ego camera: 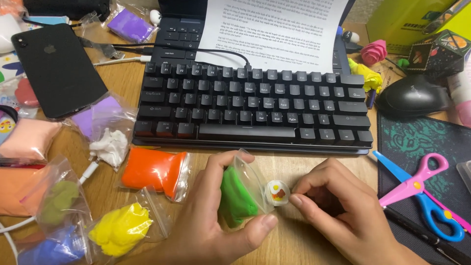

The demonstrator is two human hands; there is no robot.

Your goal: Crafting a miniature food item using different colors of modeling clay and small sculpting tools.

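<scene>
Left hand [216,216] pinches the green clay bag [240,191] steady — right hand [343,206] at 3 o'clock pinches its sticker [277,192].

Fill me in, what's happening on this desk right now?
A person sits at a wooden desk in front of a black keyboard. The left hand grips a clear bag of green clay. The right hand pinches a small round white piece with coloured bits at the bag's edge. Bags of orange clay and yellow clay lie left; scissors lie right.
</scene>
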